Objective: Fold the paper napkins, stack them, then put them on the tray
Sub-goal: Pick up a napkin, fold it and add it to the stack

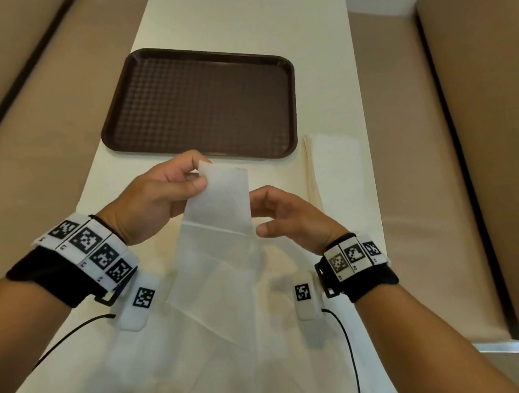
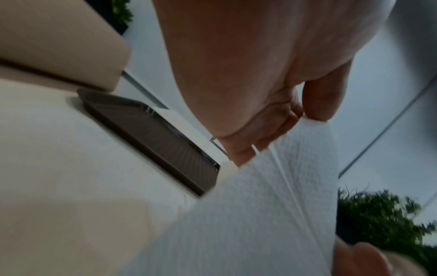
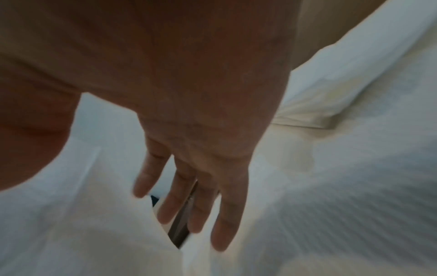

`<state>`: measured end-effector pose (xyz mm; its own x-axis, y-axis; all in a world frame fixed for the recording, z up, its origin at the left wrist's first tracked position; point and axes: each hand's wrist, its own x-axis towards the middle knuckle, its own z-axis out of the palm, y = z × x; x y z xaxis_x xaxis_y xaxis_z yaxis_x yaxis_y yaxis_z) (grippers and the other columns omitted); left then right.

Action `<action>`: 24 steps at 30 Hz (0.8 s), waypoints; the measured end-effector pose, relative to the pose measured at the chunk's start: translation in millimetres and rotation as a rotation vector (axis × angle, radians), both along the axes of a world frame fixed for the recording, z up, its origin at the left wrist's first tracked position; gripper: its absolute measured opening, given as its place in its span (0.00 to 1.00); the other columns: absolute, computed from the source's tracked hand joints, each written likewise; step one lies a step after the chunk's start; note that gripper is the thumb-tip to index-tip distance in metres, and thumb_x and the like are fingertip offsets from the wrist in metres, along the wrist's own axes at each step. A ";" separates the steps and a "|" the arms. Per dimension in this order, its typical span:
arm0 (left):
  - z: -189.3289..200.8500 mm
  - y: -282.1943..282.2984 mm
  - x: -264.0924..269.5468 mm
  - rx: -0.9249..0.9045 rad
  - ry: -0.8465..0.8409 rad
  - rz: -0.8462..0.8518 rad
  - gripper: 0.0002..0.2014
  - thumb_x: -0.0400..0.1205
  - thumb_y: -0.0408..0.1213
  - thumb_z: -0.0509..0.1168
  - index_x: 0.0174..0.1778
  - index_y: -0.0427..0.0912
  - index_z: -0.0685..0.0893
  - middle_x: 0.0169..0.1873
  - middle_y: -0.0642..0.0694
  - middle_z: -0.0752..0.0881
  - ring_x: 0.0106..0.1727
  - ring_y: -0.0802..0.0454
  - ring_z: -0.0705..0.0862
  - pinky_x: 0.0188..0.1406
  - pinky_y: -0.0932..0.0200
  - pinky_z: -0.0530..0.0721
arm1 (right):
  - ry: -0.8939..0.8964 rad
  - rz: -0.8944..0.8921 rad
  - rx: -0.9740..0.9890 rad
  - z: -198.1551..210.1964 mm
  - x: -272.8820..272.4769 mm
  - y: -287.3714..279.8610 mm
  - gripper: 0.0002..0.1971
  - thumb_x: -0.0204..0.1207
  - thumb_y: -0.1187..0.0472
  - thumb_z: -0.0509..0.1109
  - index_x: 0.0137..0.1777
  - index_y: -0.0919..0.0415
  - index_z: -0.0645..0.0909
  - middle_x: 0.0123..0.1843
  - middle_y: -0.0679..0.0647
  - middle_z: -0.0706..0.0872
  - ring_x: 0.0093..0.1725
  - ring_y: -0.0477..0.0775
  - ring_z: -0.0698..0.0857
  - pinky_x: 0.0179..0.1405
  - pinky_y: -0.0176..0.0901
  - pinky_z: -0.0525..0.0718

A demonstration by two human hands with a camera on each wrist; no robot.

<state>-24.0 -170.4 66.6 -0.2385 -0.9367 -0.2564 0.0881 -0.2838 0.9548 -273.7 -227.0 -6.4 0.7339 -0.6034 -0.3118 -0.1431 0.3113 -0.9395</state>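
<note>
Napkin in hand: you held one paper napkin [image 1: 219,198] up off the worktop [image 1: 246,10], just short of the tray [image 1: 200,105], so its loose length could hang down and show you the crease lines.
Left hand: your left hand [image 1: 159,199] pinched the top corner between thumb and curled fingers [image 2: 319,100], high enough to keep the sheet taut for folding.
Right hand: your right hand [image 1: 290,215] stood beside the napkin's right edge with its fingers [image 3: 220,224] straight and slightly spread, gripping nothing; it looked ready to catch the lower part and bring it up, though the blur in the wrist view left it unclear whether the fingertips touched the paper.
Unfolded supply: more napkins [image 1: 175,372] lay spread on the worktop near you, beneath your wrists, within easy reach.
Folded piece: a folded napkin [image 1: 336,163] lay flat to the right of the tray, likely the start of the stack.
Tray: it held no napkins, so I judged stacking and loading not yet begun.
</note>
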 end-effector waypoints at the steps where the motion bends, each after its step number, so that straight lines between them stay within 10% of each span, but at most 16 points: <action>1: -0.3 0.7 0.3 0.002 0.043 0.013 0.21 0.68 0.60 0.80 0.47 0.52 0.85 0.45 0.48 0.86 0.45 0.54 0.85 0.41 0.64 0.85 | -0.015 -0.011 0.068 -2.7 0.0 2.4 0.31 0.67 0.58 0.81 0.70 0.57 0.78 0.69 0.64 0.84 0.71 0.63 0.84 0.74 0.68 0.79; 5: 4.4 0.7 -3.3 0.025 0.205 0.068 0.13 0.80 0.48 0.72 0.53 0.47 0.80 0.54 0.46 0.86 0.51 0.53 0.87 0.40 0.61 0.87 | -0.045 -0.048 0.266 -10.5 4.5 11.1 0.53 0.59 0.37 0.87 0.82 0.58 0.70 0.72 0.64 0.83 0.71 0.68 0.82 0.72 0.68 0.79; 13: 12.8 -3.0 -6.0 0.092 0.285 0.193 0.11 0.87 0.38 0.53 0.60 0.45 0.79 0.58 0.47 0.88 0.54 0.52 0.89 0.42 0.59 0.90 | -0.274 -0.107 0.386 -3.4 14.7 18.3 0.57 0.62 0.32 0.83 0.85 0.61 0.63 0.79 0.65 0.73 0.76 0.67 0.74 0.73 0.73 0.73; 24: -19.1 -5.8 -31.6 0.277 -0.209 0.334 0.14 0.89 0.46 0.64 0.69 0.54 0.73 0.58 0.41 0.89 0.52 0.45 0.88 0.45 0.51 0.86 | -0.254 -0.275 0.366 -2.9 19.3 22.6 0.16 0.79 0.75 0.69 0.66 0.68 0.83 0.57 0.59 0.92 0.54 0.57 0.92 0.52 0.48 0.91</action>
<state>-55.6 -176.2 47.5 0.1474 -0.8428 -0.5177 0.0321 -0.5190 0.8541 -254.3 -204.4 -9.3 0.6439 -0.6691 -0.3711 0.2084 0.6201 -0.7564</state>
